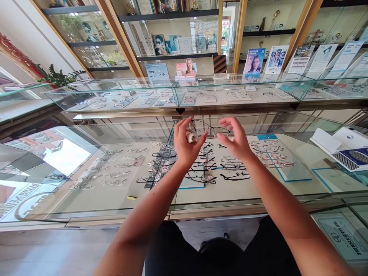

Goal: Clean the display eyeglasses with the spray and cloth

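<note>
A pair of thin dark-framed eyeglasses (220, 131) is raised above the glass counter, between my two hands. My left hand (184, 145) has its fingers and thumb at one side of the frame. Tucked in that same hand is an off-white rolled cloth (192, 137). At the other side, my right hand (238, 142) pinches the frame by the lens, thumb below and fingers curled above. Beneath my hands, more eyeglasses (201, 177) with dark frames lie in rows, and pinkish frames (277, 156) sit to the right.
A glass counter (161, 207) spans the space before me. On its right stands an open white case (339, 142). A small yellow piece (131, 197) lies at the front left. Behind runs another glass showcase (138, 90) with several sign cards (301, 59) on top.
</note>
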{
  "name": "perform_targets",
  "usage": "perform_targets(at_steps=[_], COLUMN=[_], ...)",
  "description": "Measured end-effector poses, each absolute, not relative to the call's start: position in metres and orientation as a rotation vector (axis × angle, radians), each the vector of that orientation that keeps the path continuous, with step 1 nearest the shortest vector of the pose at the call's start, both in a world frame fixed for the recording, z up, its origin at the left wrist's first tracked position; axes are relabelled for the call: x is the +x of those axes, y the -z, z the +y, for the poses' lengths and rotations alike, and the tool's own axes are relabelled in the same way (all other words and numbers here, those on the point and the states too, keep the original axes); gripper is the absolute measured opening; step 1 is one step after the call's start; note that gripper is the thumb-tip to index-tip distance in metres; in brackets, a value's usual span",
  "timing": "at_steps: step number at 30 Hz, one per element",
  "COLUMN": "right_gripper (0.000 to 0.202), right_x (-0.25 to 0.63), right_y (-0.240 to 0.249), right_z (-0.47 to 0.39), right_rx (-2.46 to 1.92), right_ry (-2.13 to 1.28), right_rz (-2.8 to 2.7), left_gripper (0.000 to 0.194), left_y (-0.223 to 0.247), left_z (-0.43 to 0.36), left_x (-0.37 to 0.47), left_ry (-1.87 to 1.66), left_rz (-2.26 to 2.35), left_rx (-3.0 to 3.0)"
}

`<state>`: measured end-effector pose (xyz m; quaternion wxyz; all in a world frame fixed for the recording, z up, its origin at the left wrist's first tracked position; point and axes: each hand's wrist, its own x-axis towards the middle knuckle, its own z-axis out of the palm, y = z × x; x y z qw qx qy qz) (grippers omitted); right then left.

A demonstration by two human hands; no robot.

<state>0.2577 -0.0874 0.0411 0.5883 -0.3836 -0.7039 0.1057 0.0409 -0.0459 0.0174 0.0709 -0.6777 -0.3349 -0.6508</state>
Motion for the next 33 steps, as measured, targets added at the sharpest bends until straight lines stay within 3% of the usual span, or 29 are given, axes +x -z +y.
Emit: perform_targets(at_steps=[5,17,28,33], right_gripper=[0.052,0.045,0.046,0.047], right_x=[0.251,0.249,0.257,0.256], right_y=[-0.032,-0.031,-0.138,-0.164], right_z=[-0.085,-0.085,-0.102,-0.113], right_rx=[-0.916,-0.857,-0.779,-0.749], right_ry=[0.163,0.438,0.528,0.476], right_rz=[-1.607,-1.52,-1.47,-1.472], left_gripper=[0.06,0.059,0.063,0.062], left_y=[-0.02,-0.026,-0.128,-0.151], left_z=[-0.043,-0.051,-0.056,-0.064], left_x=[0.04,0.046,0.055,0.054], left_ry=[2.136,2.26,2.19,2.151], left_rz=[-1.156,-1.148,-0.787,-0.772], left_rx=[-1.904,-1.848,-1.664,-1.564])
